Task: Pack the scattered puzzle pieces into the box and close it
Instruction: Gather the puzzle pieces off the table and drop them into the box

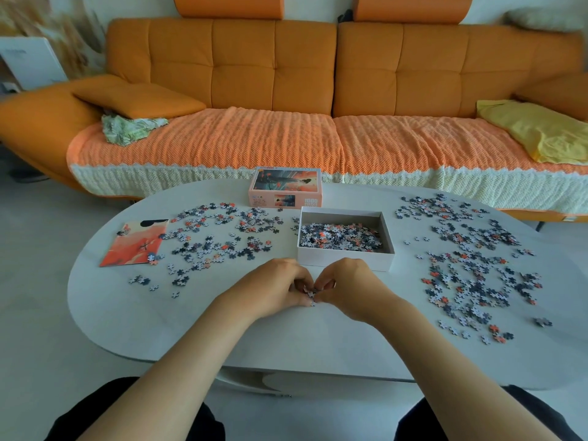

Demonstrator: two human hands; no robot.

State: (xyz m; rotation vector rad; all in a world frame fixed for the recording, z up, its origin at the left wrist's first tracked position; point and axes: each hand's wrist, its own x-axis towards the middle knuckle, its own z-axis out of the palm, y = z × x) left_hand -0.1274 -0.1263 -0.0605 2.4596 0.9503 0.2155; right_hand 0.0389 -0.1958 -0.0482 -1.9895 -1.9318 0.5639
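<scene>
An open white box [345, 261] stands at the table's middle, partly filled with puzzle pieces [340, 237]. Its printed lid [285, 187] lies just behind it. Loose pieces are scattered to the left [219, 237] and, more densely, to the right [471, 265]. My left hand [276, 286] and my right hand [346, 286] meet in front of the box, fingertips pinched together around a small cluster of pieces [311, 294] on the table surface.
The white oval table [286, 338] has an orange picture card [133, 243] at its left. An orange sofa [318, 90] with a knitted cover, a cushion and a yellow cloth [537, 132] runs behind the table. My knees show at the bottom.
</scene>
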